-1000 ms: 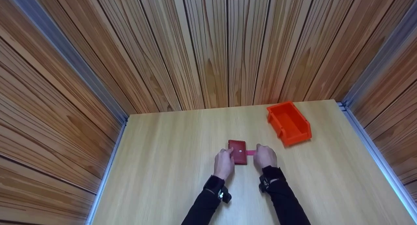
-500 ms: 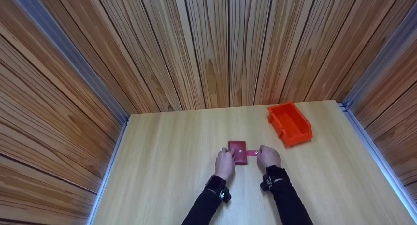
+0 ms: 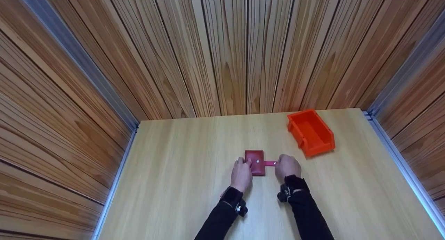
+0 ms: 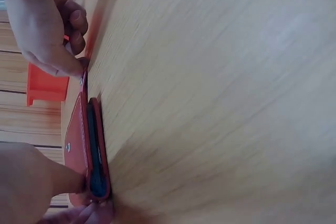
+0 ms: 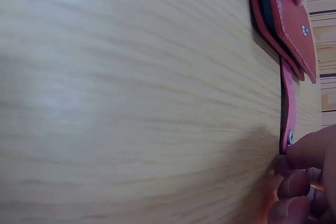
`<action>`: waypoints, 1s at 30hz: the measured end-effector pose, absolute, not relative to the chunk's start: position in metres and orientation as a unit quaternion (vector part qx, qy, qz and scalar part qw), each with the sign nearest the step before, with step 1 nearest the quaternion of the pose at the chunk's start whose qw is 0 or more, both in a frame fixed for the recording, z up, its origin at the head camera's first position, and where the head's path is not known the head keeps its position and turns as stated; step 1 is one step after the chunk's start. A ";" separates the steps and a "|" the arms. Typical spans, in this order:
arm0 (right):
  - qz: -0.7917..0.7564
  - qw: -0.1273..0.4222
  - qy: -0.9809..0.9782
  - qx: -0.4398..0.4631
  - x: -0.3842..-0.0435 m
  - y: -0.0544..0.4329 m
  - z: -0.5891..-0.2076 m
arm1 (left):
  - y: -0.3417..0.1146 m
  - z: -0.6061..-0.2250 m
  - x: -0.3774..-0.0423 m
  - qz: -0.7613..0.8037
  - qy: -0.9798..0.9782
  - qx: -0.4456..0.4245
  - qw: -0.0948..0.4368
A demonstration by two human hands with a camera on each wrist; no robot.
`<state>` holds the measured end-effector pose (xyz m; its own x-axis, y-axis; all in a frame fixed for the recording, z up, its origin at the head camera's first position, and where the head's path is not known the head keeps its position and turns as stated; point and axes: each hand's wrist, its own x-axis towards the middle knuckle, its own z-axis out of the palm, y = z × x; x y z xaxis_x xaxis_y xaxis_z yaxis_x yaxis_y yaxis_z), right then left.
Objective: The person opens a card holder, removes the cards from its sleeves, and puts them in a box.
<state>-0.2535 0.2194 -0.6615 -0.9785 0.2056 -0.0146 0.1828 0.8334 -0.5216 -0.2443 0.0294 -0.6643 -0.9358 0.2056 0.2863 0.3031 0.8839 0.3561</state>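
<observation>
A small dark-red snap wallet (image 3: 257, 165) lies folded on the table, a metal stud (image 3: 257, 161) on its cover. My left hand (image 3: 241, 174) grips its left edge, thumb on the cover and fingers at the spine, as the left wrist view shows. Dark inner leaves show between the covers along the wallet's near side (image 4: 98, 145). From the right side a pink strap (image 3: 270, 163) extends flat, with a snap near its end (image 5: 291, 137). Thumb and forefinger of my right hand (image 3: 288, 167) pinch the strap's tip; the other fingers are curled.
An orange open-front bin (image 3: 311, 132) stands on the light wood table (image 3: 180, 170), behind and right of my right hand. Wood-plank walls (image 3: 229, 59) rise at the back and both sides, with metal rails along the side edges.
My right hand has shifted slightly right, and the strap's snap, hidden by the fingers a second ago, now shows. The left hand keeps its grip on the wallet.
</observation>
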 end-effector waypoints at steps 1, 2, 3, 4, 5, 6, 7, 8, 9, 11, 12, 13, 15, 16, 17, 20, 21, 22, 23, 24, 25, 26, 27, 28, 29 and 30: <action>0.271 0.019 -0.957 -0.104 -0.254 0.219 -0.661 | 0.032 -0.664 -0.244 -0.183 -0.967 -0.132 0.119; 0.272 0.015 -0.956 -0.106 -0.254 0.219 -0.661 | 0.035 -0.663 -0.243 -0.165 -0.971 -0.131 0.114; 0.272 0.013 -0.956 -0.108 -0.254 0.220 -0.660 | 0.039 -0.662 -0.243 -0.137 -0.976 -0.133 0.108; 0.272 0.010 -0.956 -0.109 -0.255 0.220 -0.660 | 0.042 -0.662 -0.243 -0.106 -0.980 -0.135 0.103; 0.270 0.007 -0.956 -0.110 -0.255 0.220 -0.660 | 0.046 -0.661 -0.243 -0.075 -0.983 -0.137 0.098; 0.270 0.004 -0.957 -0.110 -0.255 0.220 -0.660 | 0.050 -0.661 -0.243 -0.044 -0.985 -0.137 0.096; 0.269 0.000 -0.957 -0.110 -0.255 0.220 -0.660 | 0.054 -0.661 -0.242 -0.019 -0.986 -0.136 0.093; 0.268 -0.004 -0.957 -0.109 -0.255 0.220 -0.660 | 0.057 -0.662 -0.242 0.000 -0.987 -0.135 0.091; 0.267 -0.006 -0.958 -0.108 -0.256 0.220 -0.660 | 0.059 -0.662 -0.242 0.019 -0.986 -0.134 0.093; 0.266 -0.011 -0.958 -0.105 -0.256 0.219 -0.660 | 0.062 -0.663 -0.242 0.028 -0.987 -0.126 0.094; 0.267 -0.013 -0.958 -0.104 -0.256 0.219 -0.660 | 0.062 -0.663 -0.242 0.025 -0.988 -0.122 0.096; 0.266 -0.014 -0.958 -0.104 -0.256 0.219 -0.660 | 0.062 -0.663 -0.241 0.020 -0.988 -0.121 0.098; 0.264 -0.011 -0.959 -0.104 -0.256 0.219 -0.659 | 0.060 -0.662 -0.242 -0.006 -0.987 -0.117 0.105; 0.263 -0.010 -0.959 -0.104 -0.257 0.219 -0.659 | 0.058 -0.662 -0.241 -0.026 -0.987 -0.115 0.108; 0.263 -0.009 -0.959 -0.104 -0.257 0.219 -0.659 | 0.056 -0.661 -0.241 -0.048 -0.986 -0.113 0.110; 0.264 -0.004 -0.959 -0.102 -0.257 0.219 -0.658 | 0.050 -0.658 -0.241 -0.113 -0.982 -0.107 0.103; 0.264 -0.003 -0.959 -0.102 -0.256 0.218 -0.658 | 0.048 -0.656 -0.242 -0.132 -0.981 -0.106 0.094; 0.265 -0.002 -0.959 -0.102 -0.256 0.219 -0.658 | 0.046 -0.655 -0.242 -0.150 -0.979 -0.105 0.086; 0.267 -0.001 -0.958 -0.102 -0.256 0.218 -0.658 | 0.044 -0.653 -0.242 -0.165 -0.978 -0.102 0.072; 0.268 -0.001 -0.958 -0.102 -0.256 0.219 -0.658 | 0.042 -0.652 -0.242 -0.180 -0.977 -0.100 0.058; 0.268 -0.001 -0.958 -0.102 -0.256 0.218 -0.659 | 0.040 -0.651 -0.242 -0.194 -0.975 -0.098 0.046; 0.269 0.000 -0.958 -0.102 -0.256 0.218 -0.659 | 0.038 -0.649 -0.243 -0.209 -0.973 -0.095 0.031; 0.269 -0.001 -0.958 -0.102 -0.256 0.218 -0.659 | 0.036 -0.648 -0.243 -0.227 -0.969 -0.091 0.018; 0.270 -0.002 -0.957 -0.103 -0.256 0.218 -0.660 | 0.034 -0.647 -0.243 -0.245 -0.966 -0.087 0.005; 0.269 -0.003 -0.957 -0.104 -0.256 0.218 -0.660 | 0.032 -0.647 -0.244 -0.262 -0.962 -0.082 -0.008; 0.268 -0.005 -0.958 -0.106 -0.256 0.218 -0.660 | 0.030 -0.646 -0.244 -0.280 -0.957 -0.078 -0.020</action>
